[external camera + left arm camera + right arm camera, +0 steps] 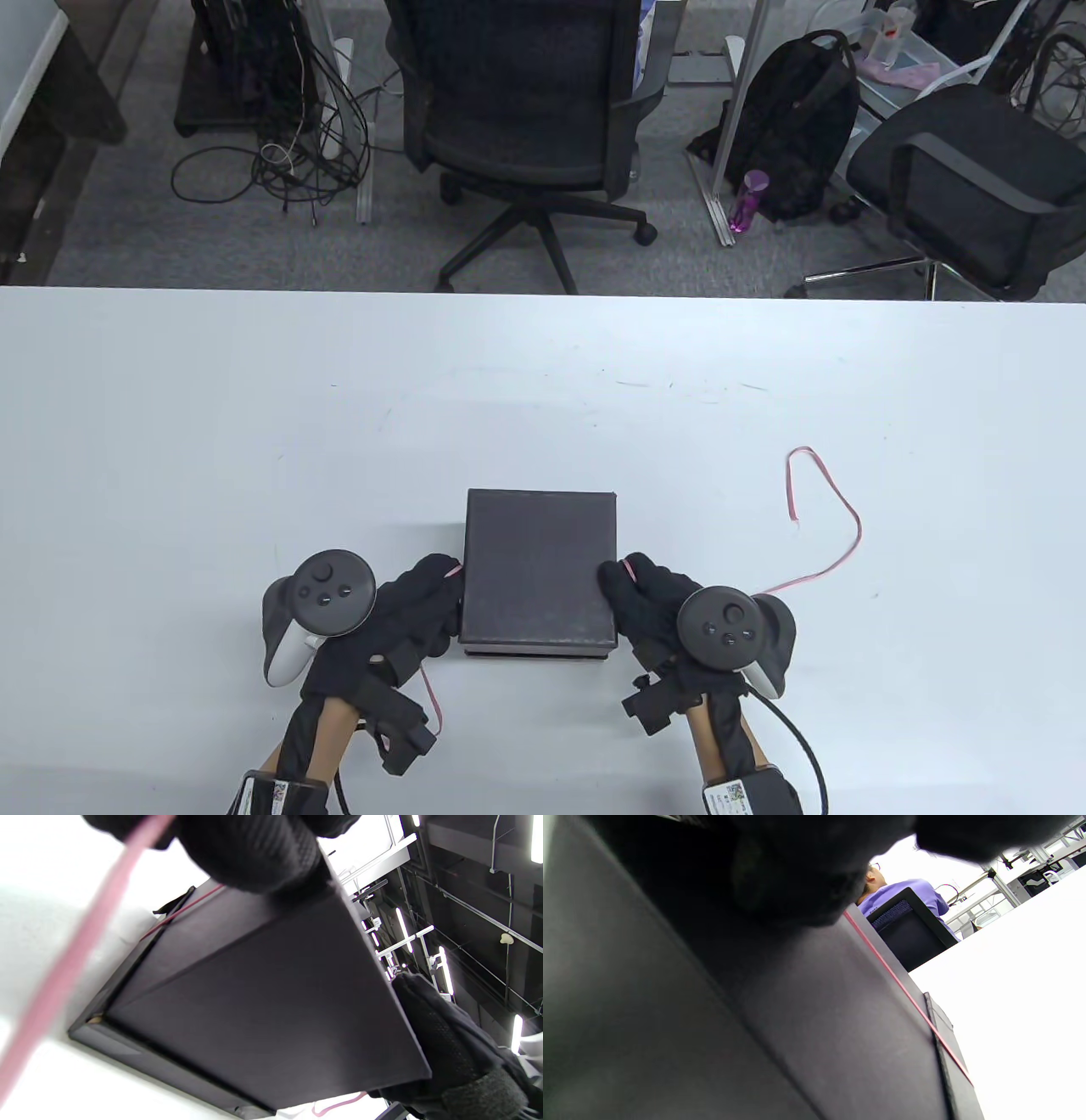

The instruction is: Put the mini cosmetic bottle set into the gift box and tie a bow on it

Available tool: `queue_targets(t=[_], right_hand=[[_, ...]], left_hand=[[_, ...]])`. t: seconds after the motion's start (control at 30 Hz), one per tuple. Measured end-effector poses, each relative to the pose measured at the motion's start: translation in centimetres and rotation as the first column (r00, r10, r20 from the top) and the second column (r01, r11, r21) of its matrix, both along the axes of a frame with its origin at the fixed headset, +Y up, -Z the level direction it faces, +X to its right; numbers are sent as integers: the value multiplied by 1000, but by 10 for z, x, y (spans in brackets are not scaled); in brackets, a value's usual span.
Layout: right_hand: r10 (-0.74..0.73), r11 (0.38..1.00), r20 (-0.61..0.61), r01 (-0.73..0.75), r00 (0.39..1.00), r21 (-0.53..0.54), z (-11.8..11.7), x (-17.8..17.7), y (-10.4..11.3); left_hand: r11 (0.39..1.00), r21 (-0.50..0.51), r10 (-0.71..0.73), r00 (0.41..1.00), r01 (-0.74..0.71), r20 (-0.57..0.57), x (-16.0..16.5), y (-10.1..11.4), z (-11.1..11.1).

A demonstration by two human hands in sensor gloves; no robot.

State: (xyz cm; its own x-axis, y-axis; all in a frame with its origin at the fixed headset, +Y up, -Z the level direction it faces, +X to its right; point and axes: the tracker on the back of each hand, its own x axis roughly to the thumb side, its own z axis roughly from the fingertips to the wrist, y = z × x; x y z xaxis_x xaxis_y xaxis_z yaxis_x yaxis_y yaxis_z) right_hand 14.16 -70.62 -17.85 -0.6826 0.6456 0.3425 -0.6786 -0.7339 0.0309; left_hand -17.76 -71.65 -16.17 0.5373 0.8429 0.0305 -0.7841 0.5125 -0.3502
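Observation:
A black gift box [540, 564] lies lidded near the table's front edge; no bottle shows. A thin pink ribbon [848, 509] passes under it and comes up both sides. My left hand [434, 586] is at the box's left side, pinching the ribbon by the lid's edge; the loose end trails back past my wrist. My right hand [629, 584] pinches the ribbon at the right side, and the long tail loops out to the right. In the left wrist view the ribbon [72, 959] runs from my fingers [254, 849] past the box [263, 1001]. In the right wrist view it [903, 993] climbs the box wall [818, 1018].
The white table [212, 441] stretches wide around the box. Beyond its far edge stand two office chairs [526, 110], a black backpack [797, 127] and floor cables. A person in a purple shirt [908, 893] sits in the distance in the right wrist view.

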Motion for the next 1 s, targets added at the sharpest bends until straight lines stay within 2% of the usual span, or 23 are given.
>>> queue_targets(t=[0.2, 0.3, 0.4, 0.47, 0.5, 0.57, 0.6, 0.63, 0.67, 0.7, 0.73, 0.8, 0.87, 0.93, 1.0], right_hand=[[8, 998, 4, -7, 1000, -60, -1, 2, 1], [0, 997, 78, 6, 997, -80, -3, 15, 7], [-100, 992, 189, 112, 977, -53, -3, 35, 18], [-208, 975, 204, 221, 957, -40, -3, 48, 24], [-301, 948, 195, 315, 934, -47, -3, 55, 26], [-530, 831, 140, 545, 837, -110, -5, 62, 25], [-663, 729, 61, 662, 746, -173, -7, 63, 24], [-736, 658, 15, 720, 677, -221, -9, 62, 23], [-820, 550, -21, 778, 572, -302, -12, 59, 23], [-870, 469, -43, 798, 491, -379, -15, 56, 26], [-885, 446, -68, 796, 461, -409, -17, 54, 30], [-885, 460, -131, 790, 448, -406, -22, 51, 44], [-865, 500, -159, 792, 476, -350, -24, 46, 59], [-849, 528, -184, 782, 495, -331, -27, 40, 71], [-848, 530, -198, 783, 491, -325, -29, 35, 77]], left_hand=[[999, -52, -18, 997, 14, -68, -13, -3, -5], [997, -40, -69, 985, 64, -160, -26, 4, -5], [999, -9, -50, 967, 49, -248, -43, 11, -4], [999, 4, 39, 968, -39, -250, -53, 12, -5], [989, 12, 144, 959, -146, -242, -58, 11, -6], [919, 50, 392, 894, -391, -218, -62, 6, -9], [847, 57, 529, 828, -528, -185, -62, 3, -11], [800, 49, 597, 785, -598, -166, -62, 3, -13], [744, 36, 665, 735, -667, -135, -62, 5, -15], [708, 39, 705, 702, -705, -103, -62, 10, -18], [703, 38, 710, 698, -710, -90, -62, 15, -21], [744, 48, 668, 741, -667, -66, -61, 33, -26], [788, 78, 615, 788, -610, -45, -58, 55, -31], [804, 131, 589, 808, -580, -37, -54, 80, -33], [801, 176, 585, 810, -572, -35, -50, 100, -35]])
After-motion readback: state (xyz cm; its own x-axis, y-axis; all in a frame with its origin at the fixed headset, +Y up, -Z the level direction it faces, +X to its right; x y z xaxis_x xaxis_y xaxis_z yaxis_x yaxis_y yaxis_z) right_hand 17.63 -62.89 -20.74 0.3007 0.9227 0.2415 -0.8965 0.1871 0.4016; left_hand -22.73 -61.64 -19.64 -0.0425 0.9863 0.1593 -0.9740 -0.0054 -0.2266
